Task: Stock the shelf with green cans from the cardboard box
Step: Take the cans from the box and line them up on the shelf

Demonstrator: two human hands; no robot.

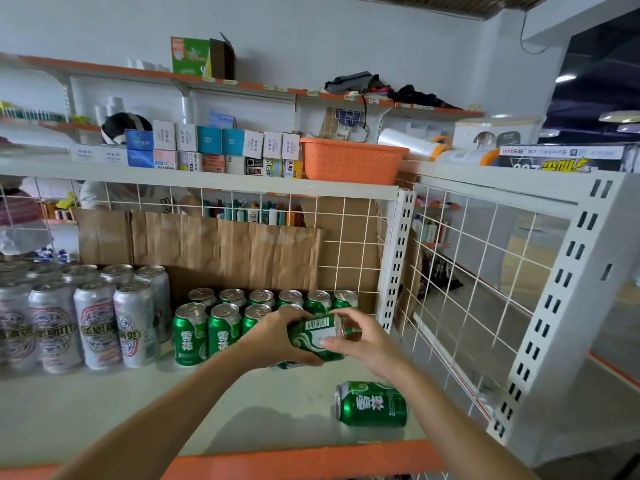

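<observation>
— What's the big white thing?

— That's the shelf (104, 403). It's wide and flat, so cans can stand on it in rows. The wire wall (467, 271) on the right stops things from falling off the side.

— Why is there brown cardboard at the far back?

— That cardboard sheet (225, 251) leans on the wire back. I think it keeps cans from poking through the holes.

— And the silver cans?

— The silver cans (93, 323) stand in a bunch on the left. The standing green cans (190, 336) are just to their right, in two rows, tops up. Each kind is put together so people can find it.

— What are the hands doing?

— Both are gripping one can. The left hand (277, 341) wraps around the body of the held green can (313, 336). The right hand (360, 341) has its fingers curled on the can's top end. The can is on its side, up in the air, just in front of the green rows, near their right end. I think two hands make it easy to turn it upright and set it down neatly.

— One is lying down!

— Yes, the lying green can (372, 403) rests on its side at the near right of the shelf, apart from the rows. I'd guess it waits its turn. It could roll.

— Where's the cardboard box?

— I can't see it from here.
</observation>
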